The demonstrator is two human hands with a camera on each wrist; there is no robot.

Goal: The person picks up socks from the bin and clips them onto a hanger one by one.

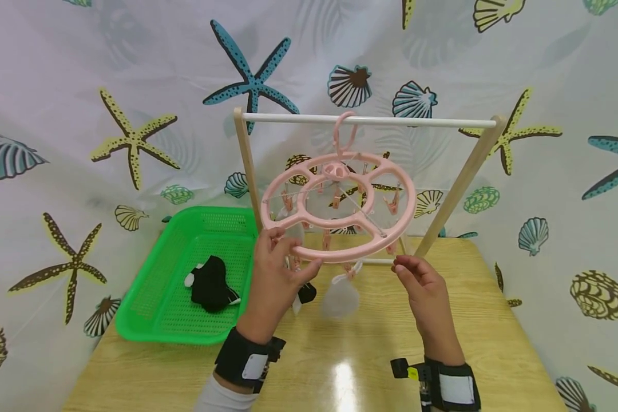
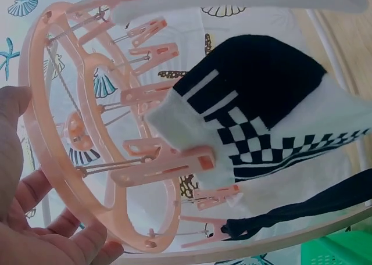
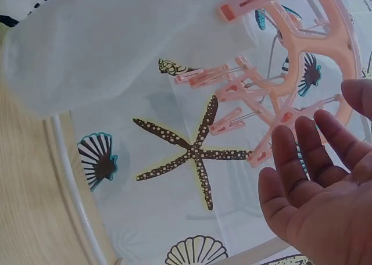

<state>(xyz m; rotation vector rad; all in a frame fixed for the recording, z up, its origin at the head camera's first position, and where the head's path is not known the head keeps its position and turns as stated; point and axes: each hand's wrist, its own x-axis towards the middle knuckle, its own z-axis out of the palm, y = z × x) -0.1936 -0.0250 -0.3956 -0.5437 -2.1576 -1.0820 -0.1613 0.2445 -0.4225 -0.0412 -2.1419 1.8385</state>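
Hanging by its hook from the white rail of a small wooden drying rack (image 1: 471, 166), a round pink peg hanger (image 1: 340, 209) tilts over a pale wooden worktop (image 1: 340, 355). The left hand (image 1: 274, 280) grips the hanger's near rim, thumb on the outer edge and fingers curled up to the ring; the left wrist view shows those fingers (image 2: 40, 189) against the underside of the rim. The right hand (image 1: 423, 286) is just beside the hanger's right edge, fingers spread and relaxed, holding nothing; the right wrist view shows its open palm (image 3: 317, 207) facing the pegs, not touching them.

Pink pegs hang below the ring on thin cords. One peg (image 2: 168, 163) clamps the white cuff of a black-and-white checkered sock (image 2: 267, 114); another peg lower down holds a dark strip of cloth (image 2: 302, 210). A pale translucent sock (image 1: 340, 294) dangles from the near rim between the two hands.

Left of the rack, a green plastic basket (image 1: 149, 286) stands on the worktop with a black sock with white tips (image 1: 211, 283) lying in it. A curtain printed with starfish and shells (image 1: 134, 137) surrounds the scene.
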